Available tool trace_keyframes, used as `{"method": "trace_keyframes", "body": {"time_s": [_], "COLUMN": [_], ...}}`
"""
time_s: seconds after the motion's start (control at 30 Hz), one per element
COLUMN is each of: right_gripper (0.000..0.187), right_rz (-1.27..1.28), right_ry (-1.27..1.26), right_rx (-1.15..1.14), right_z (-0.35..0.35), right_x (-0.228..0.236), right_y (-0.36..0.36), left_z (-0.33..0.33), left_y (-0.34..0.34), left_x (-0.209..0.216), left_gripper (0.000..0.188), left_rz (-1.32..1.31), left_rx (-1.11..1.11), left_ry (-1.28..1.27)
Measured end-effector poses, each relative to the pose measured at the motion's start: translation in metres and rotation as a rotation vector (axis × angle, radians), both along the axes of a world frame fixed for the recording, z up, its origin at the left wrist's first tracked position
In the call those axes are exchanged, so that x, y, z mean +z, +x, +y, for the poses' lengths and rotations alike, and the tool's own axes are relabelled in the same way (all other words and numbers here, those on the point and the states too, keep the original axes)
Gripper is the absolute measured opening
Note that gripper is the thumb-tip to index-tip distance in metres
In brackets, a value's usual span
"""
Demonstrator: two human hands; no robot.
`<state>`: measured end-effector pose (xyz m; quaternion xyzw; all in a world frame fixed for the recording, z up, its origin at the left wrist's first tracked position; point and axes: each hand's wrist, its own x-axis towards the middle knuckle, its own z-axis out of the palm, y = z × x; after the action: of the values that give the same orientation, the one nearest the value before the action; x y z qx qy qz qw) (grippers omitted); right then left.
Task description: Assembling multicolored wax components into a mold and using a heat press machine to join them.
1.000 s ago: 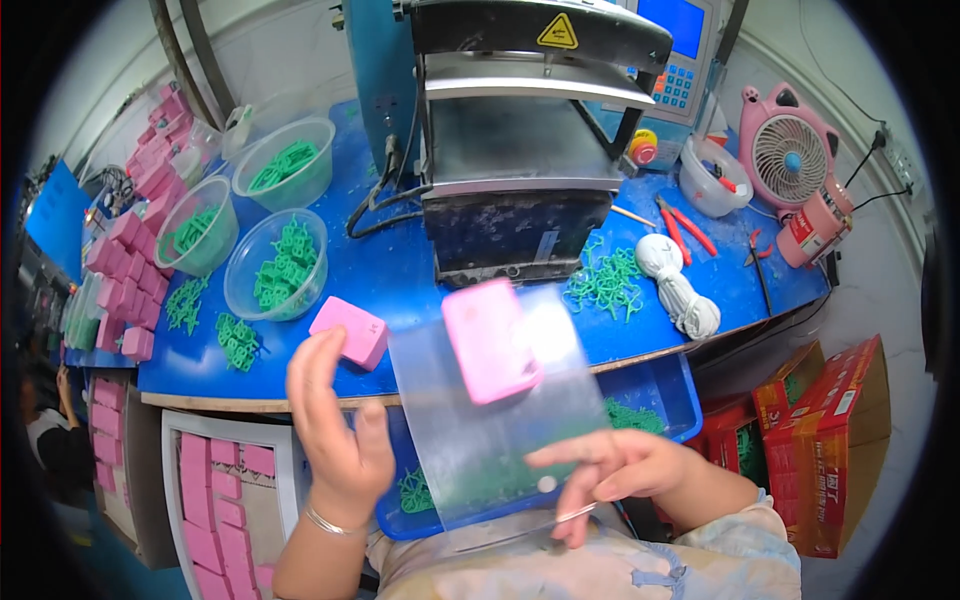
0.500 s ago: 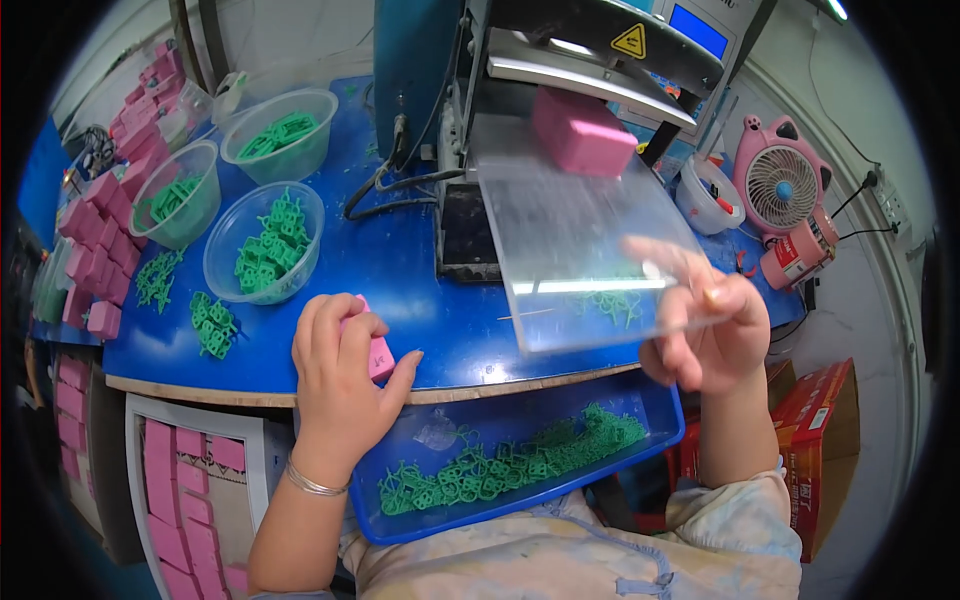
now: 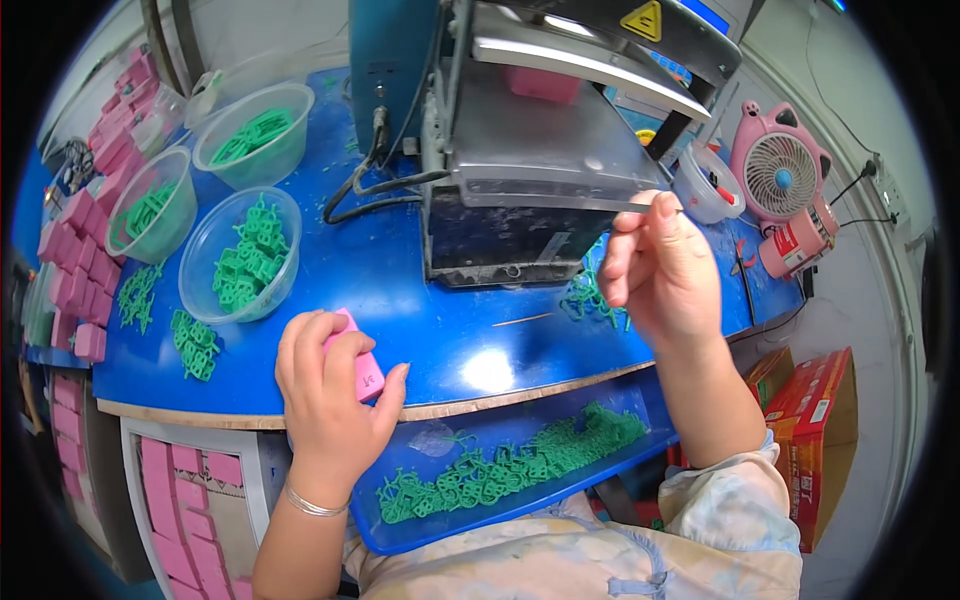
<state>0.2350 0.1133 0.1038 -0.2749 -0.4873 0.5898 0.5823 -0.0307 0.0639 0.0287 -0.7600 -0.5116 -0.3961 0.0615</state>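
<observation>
My left hand (image 3: 335, 385) rests curled over a small pink block (image 3: 368, 375) near the table's front edge, fingers wrapped round it. My right hand (image 3: 665, 265) pinches the near right corner of a clear plastic plate (image 3: 550, 165). That plate lies almost level in the opening of a press machine (image 3: 590, 60), above its dark base (image 3: 500, 243). Toward the back of the plate sits a larger pink block (image 3: 543, 84), partly hidden by the press's upper part.
Clear tubs (image 3: 285, 275) of green plastic pieces stand at left, near stacked pink blocks (image 3: 75, 240). A blue tray (image 3: 400, 540) of green pieces lies below the table edge. Loose green pieces (image 3: 590, 300) lie beside the press; a pink fan (image 3: 782, 170) stands at right.
My right hand has moved up and away from me, pushing the plate and its pink block deeper into the press. My left hand stays on the small block.
</observation>
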Motion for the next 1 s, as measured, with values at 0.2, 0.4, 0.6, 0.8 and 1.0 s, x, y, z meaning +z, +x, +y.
{"method": "trace_keyframes", "body": {"time_s": [0.2, 0.4, 0.6, 0.8, 1.0], "right_gripper": [0.045, 0.045, 0.048, 0.046, 0.045], "right_rz": [0.025, 0.110, 0.123, 0.043, 0.120], "right_ry": [-0.028, -0.263, -0.226, -0.102, -0.156], "right_rx": [-0.061, 0.093, 0.125, 0.112, 0.099], "right_z": [0.002, 0.021, 0.021, 0.025, 0.039], "right_x": [-0.007, 0.011, -0.001, 0.000, -0.004], "right_y": [-0.011, -0.017, -0.019, -0.021, -0.025], "left_z": [-0.002, -0.013, -0.010, -0.017, -0.059], "left_y": [0.005, 0.013, 0.016, 0.013, 0.004], "left_x": [0.002, 0.025, 0.022, 0.028, 0.030], "left_gripper": [0.041, 0.066, 0.077, 0.085, 0.096], "left_rz": [0.025, 0.222, 0.210, 0.122, 0.097], "left_rx": [0.043, 0.166, 0.240, 0.198, 0.264], "left_ry": [-0.016, -0.137, -0.386, -0.435, -0.353]}}
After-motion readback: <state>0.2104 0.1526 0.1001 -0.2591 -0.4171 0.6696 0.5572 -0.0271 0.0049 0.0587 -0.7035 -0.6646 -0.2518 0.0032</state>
